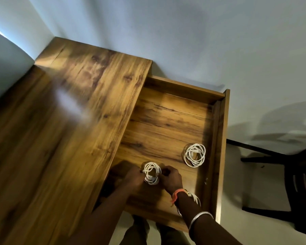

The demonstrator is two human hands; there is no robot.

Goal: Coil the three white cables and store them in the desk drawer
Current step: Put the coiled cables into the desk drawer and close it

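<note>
Left hand (133, 177) and right hand (171, 179) grips pinching one coil (151, 180), second coil (194, 153), third coil (195, 197), one drawer (217, 138)

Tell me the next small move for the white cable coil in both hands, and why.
Probably set it down and let go: the left hand and right hand hold the coiled white cable inside the open wooden drawer, beside a second white coil.

Dark chair (302, 175) on pale floor (234, 175)
</note>
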